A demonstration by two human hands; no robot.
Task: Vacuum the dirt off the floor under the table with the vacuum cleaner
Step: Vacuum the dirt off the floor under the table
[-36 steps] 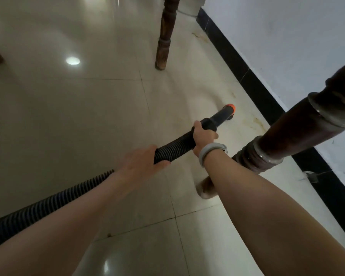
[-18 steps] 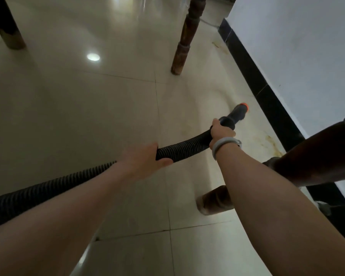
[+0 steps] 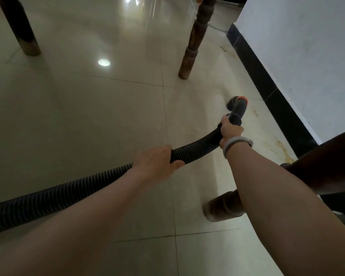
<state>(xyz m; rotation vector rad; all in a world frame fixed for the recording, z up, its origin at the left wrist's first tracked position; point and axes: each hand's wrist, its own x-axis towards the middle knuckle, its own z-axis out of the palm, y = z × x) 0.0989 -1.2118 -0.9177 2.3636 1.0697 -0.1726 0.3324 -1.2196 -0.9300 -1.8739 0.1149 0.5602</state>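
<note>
Under the table, you are gripping the hose (image 3: 197,145) with your left hand (image 3: 157,162) and right hand (image 3: 230,131), working the nozzle (image 3: 237,105) over floor (image 3: 88,116) stains (image 3: 283,150) seemingly not yet cleaned.

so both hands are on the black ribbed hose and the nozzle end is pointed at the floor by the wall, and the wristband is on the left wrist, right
Not quite: the head view shows the grey wristband on the right wrist. The rest holds: the left hand and right hand both grip the black ribbed hose, and the nozzle end points at the floor by the wall.
</note>
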